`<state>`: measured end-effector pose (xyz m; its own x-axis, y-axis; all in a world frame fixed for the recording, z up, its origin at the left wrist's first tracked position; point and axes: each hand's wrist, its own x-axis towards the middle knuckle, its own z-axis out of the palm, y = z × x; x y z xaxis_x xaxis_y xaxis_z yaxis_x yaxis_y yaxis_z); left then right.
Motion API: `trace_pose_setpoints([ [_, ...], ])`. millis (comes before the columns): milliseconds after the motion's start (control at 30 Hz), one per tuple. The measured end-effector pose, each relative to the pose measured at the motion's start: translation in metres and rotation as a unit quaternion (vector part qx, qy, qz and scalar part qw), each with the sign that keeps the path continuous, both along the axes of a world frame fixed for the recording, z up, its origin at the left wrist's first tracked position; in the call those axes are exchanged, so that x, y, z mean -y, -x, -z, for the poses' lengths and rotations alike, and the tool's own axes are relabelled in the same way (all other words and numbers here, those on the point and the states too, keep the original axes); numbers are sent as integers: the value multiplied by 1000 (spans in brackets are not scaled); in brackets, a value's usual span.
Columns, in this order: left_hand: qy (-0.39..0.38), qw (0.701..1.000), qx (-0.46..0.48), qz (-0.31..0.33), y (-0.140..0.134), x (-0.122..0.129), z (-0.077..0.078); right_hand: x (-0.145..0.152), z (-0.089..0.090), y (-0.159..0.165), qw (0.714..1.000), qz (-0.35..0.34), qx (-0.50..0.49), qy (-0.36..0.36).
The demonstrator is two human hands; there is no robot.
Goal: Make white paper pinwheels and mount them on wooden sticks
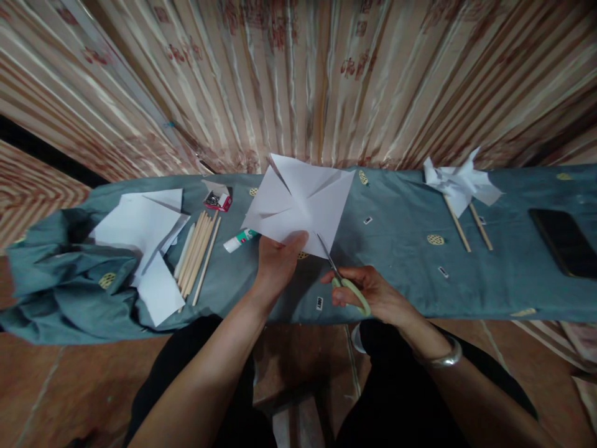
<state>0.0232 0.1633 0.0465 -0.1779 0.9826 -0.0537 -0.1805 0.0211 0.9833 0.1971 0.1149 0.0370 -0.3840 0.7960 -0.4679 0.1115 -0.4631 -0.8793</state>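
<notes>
My left hand (278, 264) pinches the lower edge of a white paper square (321, 199), thumb on top. Slits run in from the paper's corners toward its middle. In my right hand (368, 289) is a pair of scissors (351, 291) with pale green handles, fingers through the loops. Its blades lie at the paper's near corner, along a cut line; how far apart they stand is hard to see. Just left of the paper rests a white and green glue stick (240, 240), partly behind it.
Left on the blue-green cloth (396, 261) are wooden sticks (198, 252), white paper sheets (140, 224) and a small open red box (217, 198) of metal bits. To the right lie paper pinwheels (461, 180) on sticks and a black phone (562, 241). A striped curtain (298, 81) hangs behind.
</notes>
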Motion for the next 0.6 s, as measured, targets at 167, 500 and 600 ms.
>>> trace_pose_setpoints([
  [167, 4, 1000, 0, -2, 0, -1, 1, -1, -6, 3, 999, 19, 5, 26],
  [500, 8, 1000, 2, -3, 1, -1, 0, -2, -9, 4, 997, 43, -4, 57],
  [600, 13, 1000, 1, 0, 1, -1, 1, -2, -7, 5, 997, 46, -12, 60],
])
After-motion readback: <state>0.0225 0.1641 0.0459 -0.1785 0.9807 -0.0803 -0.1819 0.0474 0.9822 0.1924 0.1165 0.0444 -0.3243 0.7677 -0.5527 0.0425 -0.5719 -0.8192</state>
